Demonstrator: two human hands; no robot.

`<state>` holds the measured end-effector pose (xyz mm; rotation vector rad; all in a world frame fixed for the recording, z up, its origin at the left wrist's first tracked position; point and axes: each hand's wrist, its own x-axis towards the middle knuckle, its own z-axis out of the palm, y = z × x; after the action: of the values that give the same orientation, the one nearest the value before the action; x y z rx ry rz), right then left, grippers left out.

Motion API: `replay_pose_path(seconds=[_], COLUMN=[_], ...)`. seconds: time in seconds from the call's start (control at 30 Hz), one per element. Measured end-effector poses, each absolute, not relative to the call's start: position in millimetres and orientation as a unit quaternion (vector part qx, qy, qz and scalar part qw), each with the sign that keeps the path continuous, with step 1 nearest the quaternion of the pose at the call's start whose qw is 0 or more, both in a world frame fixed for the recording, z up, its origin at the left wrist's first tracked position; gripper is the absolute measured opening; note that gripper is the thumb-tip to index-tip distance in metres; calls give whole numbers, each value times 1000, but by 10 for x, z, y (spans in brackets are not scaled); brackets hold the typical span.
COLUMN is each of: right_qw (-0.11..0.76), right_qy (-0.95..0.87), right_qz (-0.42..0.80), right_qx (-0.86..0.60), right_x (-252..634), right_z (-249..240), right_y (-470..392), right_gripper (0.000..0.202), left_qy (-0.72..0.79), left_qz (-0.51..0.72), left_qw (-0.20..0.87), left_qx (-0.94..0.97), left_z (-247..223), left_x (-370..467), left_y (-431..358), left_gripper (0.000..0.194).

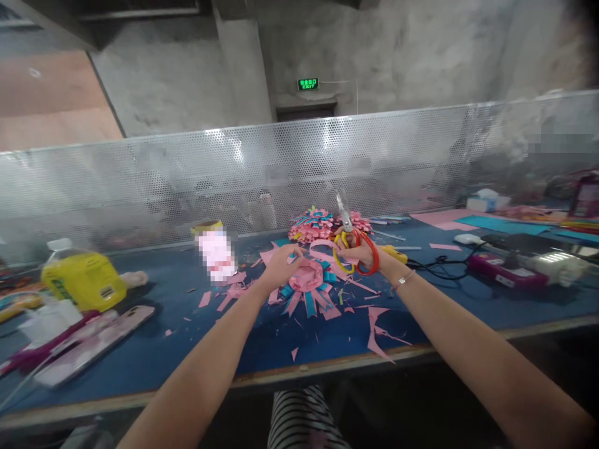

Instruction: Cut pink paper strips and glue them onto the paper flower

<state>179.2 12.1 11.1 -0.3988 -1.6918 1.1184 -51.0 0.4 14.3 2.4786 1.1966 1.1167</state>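
Observation:
A round paper flower (306, 274) with pink and blue strips fanning out lies low over the table in front of me. At its upper left edge, my left hand (283, 268) has its fingers curled and closed on it; the exact grip is partly hidden. My right hand (352, 251) is closed around scissors (345, 215) with red and yellow handle rings, blades pointing up and away. A curved pink paper strip (322, 248) runs from the right hand's fingers toward the flower. Behind the hands sit more finished-looking pink and blue paper flowers (311, 223).
Pink paper scraps (377, 333) litter the blue table (262, 355). To the left stand a yellow-labelled bottle (84, 277) and a phone (100, 346). On the right are a purple device (508, 274), cables and coloured paper sheets (503, 224). A perforated metal screen (196, 181) rises behind.

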Motion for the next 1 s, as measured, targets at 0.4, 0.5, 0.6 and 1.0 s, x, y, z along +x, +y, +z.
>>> replay_pose_path(seconds=[0.4,0.5,0.6,1.0], right_qw=[419,436,460,476], right_qy=[-722,-733,-750,-777], right_qz=[532,495,409,48], right_qx=[-141,-164,-243,-409], right_x=[1695,1700,1754,1947], right_z=[110,134,147,-110], right_y=[26,9,22,381], right_gripper=[34,33,29,32], left_qy=[334,327,347,439], left_qz=[332,350,363,436], left_qw=[87,103,132,319], left_qx=[878,872,855,718], left_z=[55,43,74,191], left_x=[-417,-442,-497,-448], left_y=[-1,33,45,-43], left_gripper=[24,15,11,12])
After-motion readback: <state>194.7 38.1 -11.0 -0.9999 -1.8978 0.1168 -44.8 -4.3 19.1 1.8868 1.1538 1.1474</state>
